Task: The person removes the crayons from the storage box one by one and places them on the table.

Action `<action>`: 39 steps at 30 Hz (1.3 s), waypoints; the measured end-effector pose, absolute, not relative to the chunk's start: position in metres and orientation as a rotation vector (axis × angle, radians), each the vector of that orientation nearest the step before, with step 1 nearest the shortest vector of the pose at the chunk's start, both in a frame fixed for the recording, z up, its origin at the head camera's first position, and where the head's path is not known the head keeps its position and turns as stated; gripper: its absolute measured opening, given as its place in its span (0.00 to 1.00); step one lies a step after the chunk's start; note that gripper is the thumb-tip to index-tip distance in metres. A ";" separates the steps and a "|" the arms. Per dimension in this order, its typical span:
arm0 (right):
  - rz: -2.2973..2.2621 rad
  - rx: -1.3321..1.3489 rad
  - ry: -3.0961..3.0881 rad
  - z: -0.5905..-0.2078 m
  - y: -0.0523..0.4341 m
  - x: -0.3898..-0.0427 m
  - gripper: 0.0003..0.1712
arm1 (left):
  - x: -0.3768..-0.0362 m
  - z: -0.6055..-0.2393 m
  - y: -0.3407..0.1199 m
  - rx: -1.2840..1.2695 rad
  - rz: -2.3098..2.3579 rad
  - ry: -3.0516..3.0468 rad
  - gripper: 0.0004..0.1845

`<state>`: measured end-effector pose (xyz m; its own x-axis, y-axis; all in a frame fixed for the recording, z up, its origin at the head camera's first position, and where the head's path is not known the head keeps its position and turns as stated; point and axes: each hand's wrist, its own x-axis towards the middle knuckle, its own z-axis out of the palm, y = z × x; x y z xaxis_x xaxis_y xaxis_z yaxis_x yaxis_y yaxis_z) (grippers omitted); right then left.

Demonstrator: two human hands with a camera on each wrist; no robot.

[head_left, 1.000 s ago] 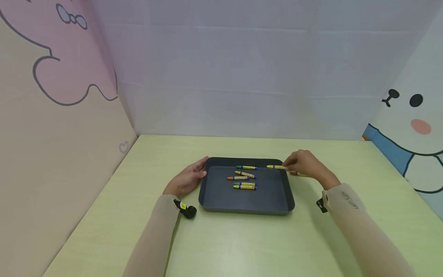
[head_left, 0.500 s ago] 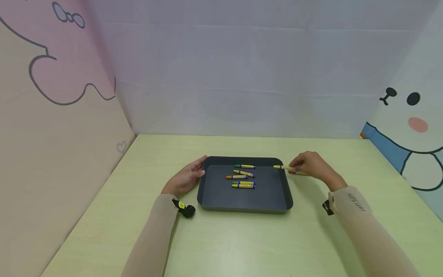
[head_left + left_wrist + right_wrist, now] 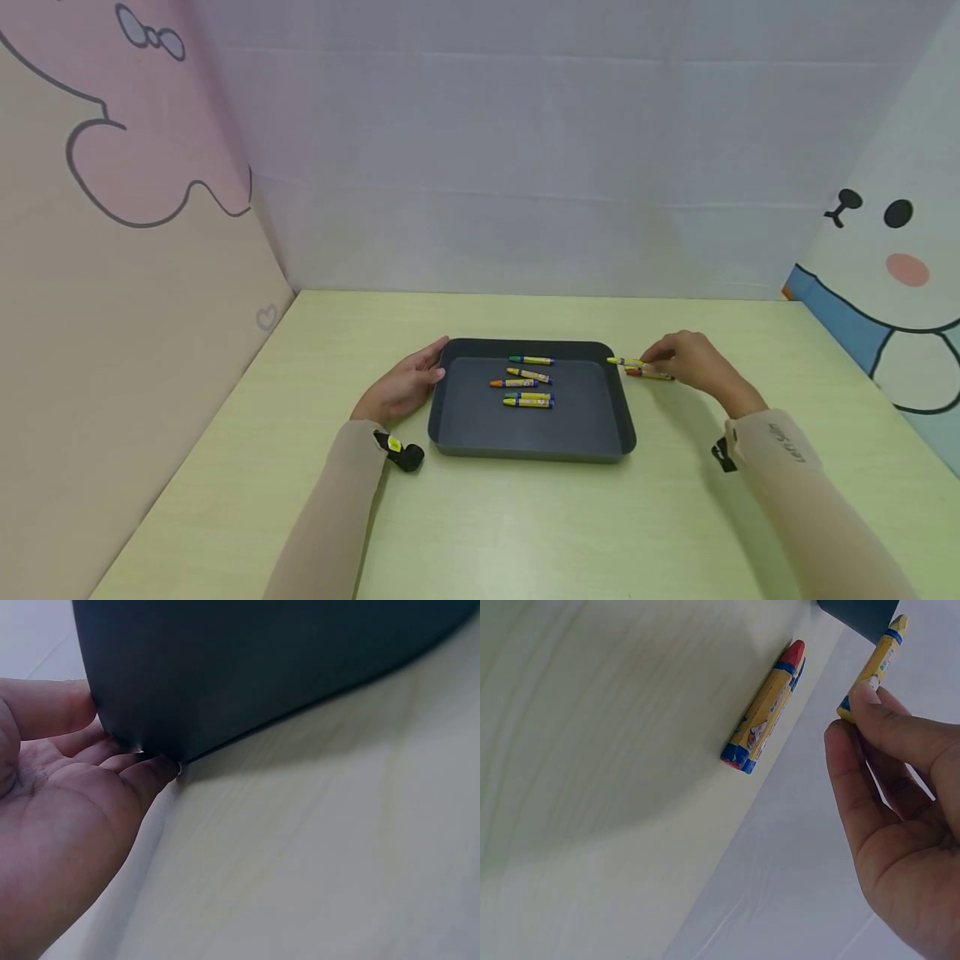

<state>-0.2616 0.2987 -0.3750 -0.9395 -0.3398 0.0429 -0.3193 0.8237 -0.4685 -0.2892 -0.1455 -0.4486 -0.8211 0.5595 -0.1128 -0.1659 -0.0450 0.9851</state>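
Pinching yellow-labelled crayon, label print unreadable

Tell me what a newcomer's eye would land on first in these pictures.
First, the dark tray in the middle of the pale green table, with five crayons lying in it. Next, the right hand just past the tray's right rim, pinching a yellow crayon above a red crayon on the table. The left hand rests against the tray's left side.
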 end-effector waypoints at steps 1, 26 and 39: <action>-0.746 -0.532 2.960 -0.375 0.299 -0.261 0.09 | -0.289 -0.449 -0.145 0.418 1.916 1.741 0.39; -0.689 -0.465 2.930 -0.385 0.320 -0.257 0.08 | -0.290 -0.450 -0.146 0.417 1.919 1.743 0.39; -0.668 -0.354 2.897 -0.397 0.329 -0.259 0.09 | -0.290 -0.448 -0.144 0.406 1.923 1.734 0.39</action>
<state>-0.2588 0.3289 -0.3971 -0.9613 -0.2604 -0.0899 -0.1947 0.8731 -0.4470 -0.2898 -0.1438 -0.4480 -0.8228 0.5562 -0.1167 -0.1736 -0.0505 0.9835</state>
